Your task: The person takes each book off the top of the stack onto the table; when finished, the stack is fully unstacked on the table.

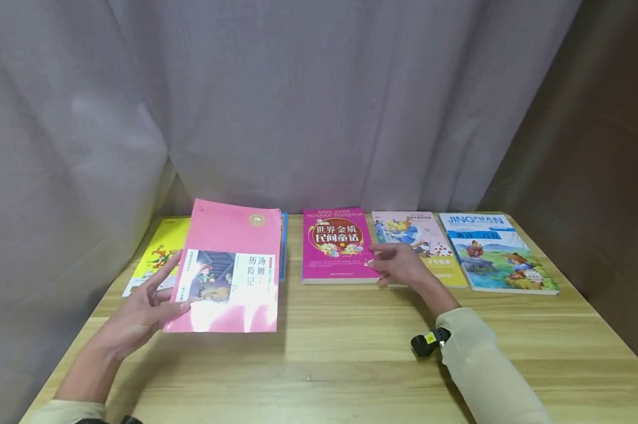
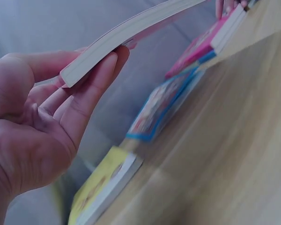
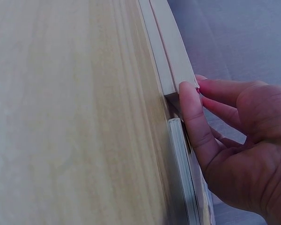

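Note:
My left hand [image 1: 136,315] grips a pink book [image 1: 233,229] by its left edge, thumb on the front cover. The book is raised above the table, and its page edge shows in the left wrist view. My right hand [image 1: 401,263] pinches the lower right corner of a magenta book [image 1: 332,272], which lies at the back of the table. In the right wrist view the thumb [image 3: 193,112] presses the page edges [image 3: 171,51], where a thin reddish line parts two layers. Behind the pink book, a blue-edged book [image 1: 283,247] is mostly hidden.
A yellow book [image 1: 165,238] lies at the back left, partly covered by the pink book. Right of the magenta book lie a pink and yellow picture book [image 1: 430,235] and a blue and green book [image 1: 499,259]. A grey curtain [image 1: 308,106] hangs behind the wooden table [image 1: 319,359].

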`<act>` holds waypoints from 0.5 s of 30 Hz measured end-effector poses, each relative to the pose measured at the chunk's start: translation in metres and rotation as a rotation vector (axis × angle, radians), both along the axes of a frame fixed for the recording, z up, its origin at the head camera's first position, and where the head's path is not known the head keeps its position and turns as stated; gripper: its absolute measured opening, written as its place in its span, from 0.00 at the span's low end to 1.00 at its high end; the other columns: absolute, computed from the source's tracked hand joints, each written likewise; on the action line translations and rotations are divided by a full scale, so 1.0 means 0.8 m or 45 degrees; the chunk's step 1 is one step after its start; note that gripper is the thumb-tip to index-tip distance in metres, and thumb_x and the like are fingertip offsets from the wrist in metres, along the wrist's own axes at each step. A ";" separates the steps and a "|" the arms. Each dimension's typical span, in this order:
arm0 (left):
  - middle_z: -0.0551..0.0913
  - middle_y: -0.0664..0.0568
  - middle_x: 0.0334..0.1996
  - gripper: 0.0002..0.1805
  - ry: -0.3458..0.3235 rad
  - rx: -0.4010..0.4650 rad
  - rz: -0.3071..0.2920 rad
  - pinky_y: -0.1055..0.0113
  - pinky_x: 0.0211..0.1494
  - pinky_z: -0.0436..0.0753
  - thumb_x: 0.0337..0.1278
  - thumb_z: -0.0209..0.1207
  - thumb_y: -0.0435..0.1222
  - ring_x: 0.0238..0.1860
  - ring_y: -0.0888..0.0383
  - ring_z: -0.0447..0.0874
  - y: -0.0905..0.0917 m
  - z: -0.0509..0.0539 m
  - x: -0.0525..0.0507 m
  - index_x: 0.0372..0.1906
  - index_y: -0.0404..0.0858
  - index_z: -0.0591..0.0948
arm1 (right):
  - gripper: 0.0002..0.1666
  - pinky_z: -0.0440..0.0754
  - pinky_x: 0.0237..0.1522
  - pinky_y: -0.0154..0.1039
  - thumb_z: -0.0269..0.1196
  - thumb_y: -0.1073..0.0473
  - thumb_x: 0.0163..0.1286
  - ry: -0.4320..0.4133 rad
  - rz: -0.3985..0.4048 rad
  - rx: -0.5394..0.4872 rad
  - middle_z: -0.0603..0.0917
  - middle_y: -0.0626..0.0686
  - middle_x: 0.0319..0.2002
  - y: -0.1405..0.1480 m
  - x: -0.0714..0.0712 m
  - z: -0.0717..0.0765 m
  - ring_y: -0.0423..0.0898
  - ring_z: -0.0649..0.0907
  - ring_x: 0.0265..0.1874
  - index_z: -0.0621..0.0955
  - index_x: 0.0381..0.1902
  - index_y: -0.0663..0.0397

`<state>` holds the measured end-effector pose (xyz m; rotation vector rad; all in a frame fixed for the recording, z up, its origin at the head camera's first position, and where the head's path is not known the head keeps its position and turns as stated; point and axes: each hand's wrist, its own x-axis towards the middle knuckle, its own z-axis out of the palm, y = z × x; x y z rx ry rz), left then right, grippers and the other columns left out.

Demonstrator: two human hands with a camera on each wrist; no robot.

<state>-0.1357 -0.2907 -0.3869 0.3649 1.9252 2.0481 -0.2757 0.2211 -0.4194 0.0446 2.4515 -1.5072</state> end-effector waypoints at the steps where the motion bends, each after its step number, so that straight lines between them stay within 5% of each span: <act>1: 0.89 0.52 0.57 0.57 0.017 0.022 -0.020 0.63 0.58 0.90 0.70 0.55 0.19 0.55 0.54 0.91 -0.010 -0.003 0.006 0.87 0.59 0.39 | 0.35 0.94 0.36 0.46 0.69 0.63 0.74 0.002 0.002 0.000 0.80 0.68 0.61 0.000 0.000 0.000 0.46 0.87 0.26 0.74 0.77 0.54; 10: 0.88 0.47 0.58 0.54 -0.057 0.116 -0.114 0.60 0.61 0.89 0.74 0.47 0.17 0.55 0.53 0.90 -0.091 -0.038 0.066 0.84 0.73 0.46 | 0.35 0.94 0.36 0.45 0.69 0.63 0.74 -0.002 0.004 -0.005 0.81 0.68 0.61 0.000 0.002 -0.004 0.45 0.86 0.27 0.74 0.77 0.54; 14: 0.87 0.52 0.62 0.55 -0.231 0.119 -0.144 0.59 0.63 0.88 0.78 0.44 0.20 0.60 0.52 0.88 -0.119 -0.053 0.089 0.81 0.81 0.39 | 0.35 0.94 0.36 0.45 0.69 0.62 0.74 0.009 0.012 -0.017 0.81 0.67 0.60 0.004 0.002 -0.005 0.44 0.86 0.27 0.73 0.77 0.54; 15: 0.87 0.54 0.61 0.55 -0.294 0.068 -0.115 0.62 0.57 0.90 0.79 0.45 0.22 0.53 0.55 0.90 -0.125 -0.055 0.094 0.80 0.82 0.35 | 0.35 0.94 0.36 0.45 0.69 0.62 0.74 0.011 0.013 -0.019 0.81 0.67 0.60 0.005 0.002 -0.006 0.44 0.86 0.27 0.73 0.77 0.55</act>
